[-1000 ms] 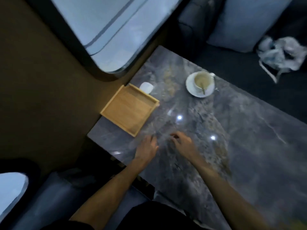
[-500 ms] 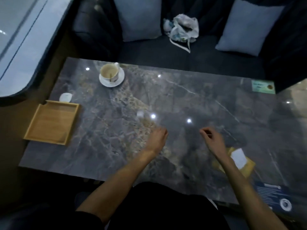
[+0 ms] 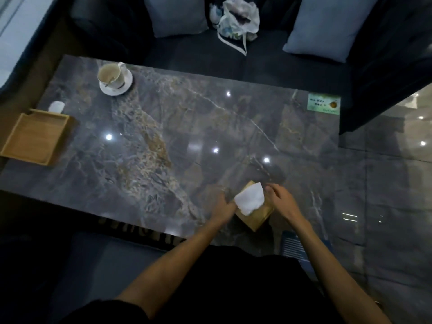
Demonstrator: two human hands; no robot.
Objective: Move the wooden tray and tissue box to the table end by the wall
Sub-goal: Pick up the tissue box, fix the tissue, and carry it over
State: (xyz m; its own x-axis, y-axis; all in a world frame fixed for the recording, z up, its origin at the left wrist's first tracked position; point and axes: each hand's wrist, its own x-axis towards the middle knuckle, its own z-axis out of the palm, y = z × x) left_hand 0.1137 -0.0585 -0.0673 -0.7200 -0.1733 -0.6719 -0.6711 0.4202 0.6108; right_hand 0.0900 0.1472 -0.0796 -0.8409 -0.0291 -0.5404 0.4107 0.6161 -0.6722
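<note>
The square wooden tray (image 3: 35,136) lies empty at the left end of the dark marble table (image 3: 187,136), beside the wall. The wooden tissue box (image 3: 254,218), with a white tissue sticking out of its top, stands near the table's front edge toward the right. My left hand (image 3: 223,206) presses against the box's left side. My right hand (image 3: 280,198) is at its right side with fingers curled over the top edge. The box rests on the table between both hands.
A used cup on a saucer (image 3: 115,78) stands at the back left. A small white object (image 3: 56,106) lies behind the tray. A green card (image 3: 323,104) sits at the back right corner. A sofa with cushions and a plastic bag (image 3: 236,19) runs behind the table.
My view swung right from the tray to the tissue box. Both hands moved right along the table and closed in on the two sides of the box.
</note>
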